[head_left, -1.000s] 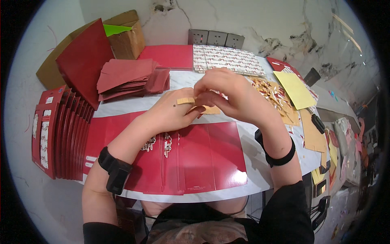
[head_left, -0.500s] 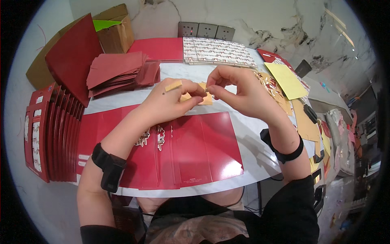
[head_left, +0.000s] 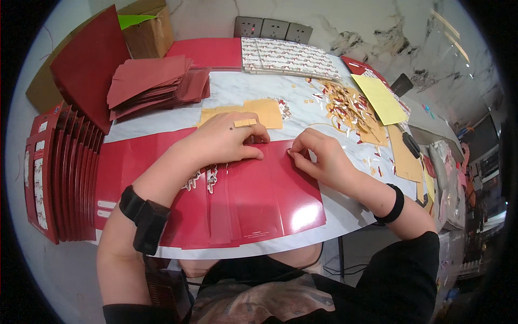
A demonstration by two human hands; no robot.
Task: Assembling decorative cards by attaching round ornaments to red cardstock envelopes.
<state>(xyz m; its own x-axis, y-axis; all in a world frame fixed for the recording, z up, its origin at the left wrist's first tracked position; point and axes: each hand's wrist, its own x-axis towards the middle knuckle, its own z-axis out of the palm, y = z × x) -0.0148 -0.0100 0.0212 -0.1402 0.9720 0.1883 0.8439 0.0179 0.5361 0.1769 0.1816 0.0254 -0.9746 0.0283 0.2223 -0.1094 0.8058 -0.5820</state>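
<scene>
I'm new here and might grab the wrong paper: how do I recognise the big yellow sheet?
Find the marble-patterned table, then the person's right hand. Beyond it and to the right, beside a heap of paper scraps, lies the yellow sheet. Its paler yellow sets it apart from the tan sheet.

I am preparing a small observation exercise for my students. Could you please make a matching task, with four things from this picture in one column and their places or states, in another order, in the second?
Column one
1. Left hand
2. Right hand
3. Yellow sheet
4. Dark sockets

Column two
A. on the marbled wall
B. thumb and index fingertips together, above the glossy red sheet
C. bearing a tan strip
D. to the right of the loose scraps

Pairs: 1-C, 2-B, 3-D, 4-A
</scene>
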